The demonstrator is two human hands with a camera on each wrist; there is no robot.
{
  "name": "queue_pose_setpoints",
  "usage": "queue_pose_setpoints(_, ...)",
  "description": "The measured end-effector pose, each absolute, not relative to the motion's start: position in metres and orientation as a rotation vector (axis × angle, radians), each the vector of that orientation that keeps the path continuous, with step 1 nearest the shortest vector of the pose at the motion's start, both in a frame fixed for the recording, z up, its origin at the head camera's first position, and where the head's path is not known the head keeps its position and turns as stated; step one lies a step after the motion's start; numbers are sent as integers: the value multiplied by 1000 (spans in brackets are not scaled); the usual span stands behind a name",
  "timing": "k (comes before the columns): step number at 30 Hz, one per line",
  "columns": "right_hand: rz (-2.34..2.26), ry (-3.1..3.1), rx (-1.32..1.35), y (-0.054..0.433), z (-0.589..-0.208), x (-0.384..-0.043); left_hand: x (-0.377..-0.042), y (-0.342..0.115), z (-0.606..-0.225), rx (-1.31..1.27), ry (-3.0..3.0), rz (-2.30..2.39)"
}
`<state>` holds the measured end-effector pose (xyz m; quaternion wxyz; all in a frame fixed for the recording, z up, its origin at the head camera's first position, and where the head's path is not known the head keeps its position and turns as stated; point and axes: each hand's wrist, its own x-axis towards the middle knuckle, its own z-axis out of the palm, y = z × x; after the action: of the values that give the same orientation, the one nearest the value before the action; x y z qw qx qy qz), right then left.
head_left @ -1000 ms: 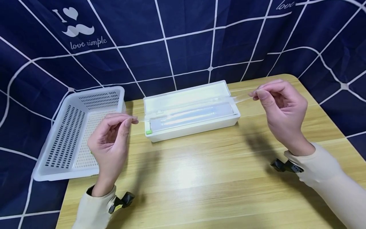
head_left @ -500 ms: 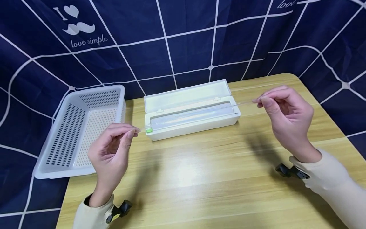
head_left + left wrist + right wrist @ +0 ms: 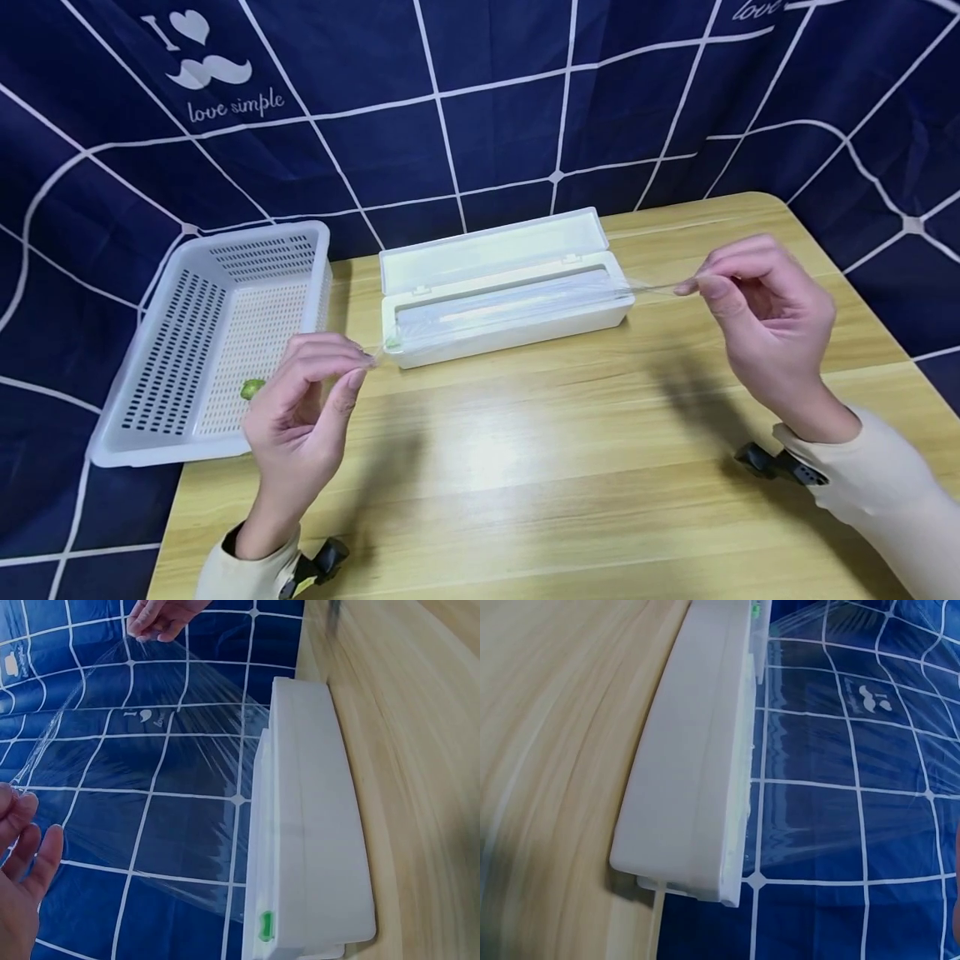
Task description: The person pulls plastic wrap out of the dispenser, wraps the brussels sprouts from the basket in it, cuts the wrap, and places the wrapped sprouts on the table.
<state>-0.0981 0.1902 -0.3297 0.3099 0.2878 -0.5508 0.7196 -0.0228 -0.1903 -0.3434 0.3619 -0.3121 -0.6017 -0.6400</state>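
A white cling film dispenser box (image 3: 517, 337) stands on the table with its lid (image 3: 495, 250) raised at the back. A pale roll (image 3: 495, 305) lies inside, seen through the film. Clear cling film (image 3: 161, 757) rises from the box in a wide, wrinkled sheet. My left hand (image 3: 303, 421) pinches its left corner between thumb and fingers, just left of the box. Its right corner is pinched by my right hand (image 3: 776, 333), out past the box's right end. A green slider (image 3: 266, 925) shows at the box's left end. Only a sliver of a finger enters the right wrist view.
A white perforated basket (image 3: 318, 287) stands left of the box, partly behind my left hand. In it lies a small green piece (image 3: 252, 388), partly hidden. The wooden table (image 3: 525, 483) ends at a dark blue gridded cloth (image 3: 502, 133) hanging behind.
Both hands have drawn the film toward me, the right hand also moving rightward. The film edge has passed from over the lid to over the box front. A green piece in the basket has come into view.
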Motion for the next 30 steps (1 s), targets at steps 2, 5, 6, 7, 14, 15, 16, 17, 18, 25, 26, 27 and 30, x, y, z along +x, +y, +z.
queue_pose_setpoints(2,1893,-1455,768,190,-329,-97,-23,-190,-345,-824,-1548,-1647)
queue_pose_setpoints(5,1901,-1466,799,192,-330,-95,-21,-190,-346,-850,-1556,-1653)
queue_pose_setpoints(6,1909,-1471,813,193,-331,-95,-20,-190,-346,-857,-1557,-1655)
queue_pose_setpoints(7,1919,-1473,830,194,-332,-95,-20,-190,-347,-866,-1556,-1660)
queue_pose_setpoints(14,1979,-1441,924,200,-337,-92,-20,-189,-349,-934,-1536,-1655)
queue_pose_setpoints(15,1987,-1433,946,201,-337,-92,-20,-189,-350,-945,-1538,-1651)
queue_pose_setpoints(16,1995,-1424,969,201,-337,-91,-20,-190,-350,-958,-1536,-1648)
queue_pose_setpoints(17,2002,-1421,989,202,-337,-91,-20,-190,-351,-969,-1540,-1643)
queue_pose_setpoints(18,2004,-1427,1005,203,-337,-91,-20,-191,-352,-980,-1544,-1639)
queue_pose_setpoints(25,2016,-1496,1032,215,-342,-87,-16,-193,-359,-1031,-1595,-1607)
queue_pose_setpoints(26,2013,-1502,1033,216,-343,-87,-16,-193,-361,-1033,-1607,-1605)
queue_pose_setpoints(27,2009,-1507,1034,217,-343,-87,-16,-193,-362,-1040,-1614,-1605)
queue_pose_setpoints(30,2007,-1514,1033,219,-345,-86,-15,-193,-366,-1056,-1639,-1609)
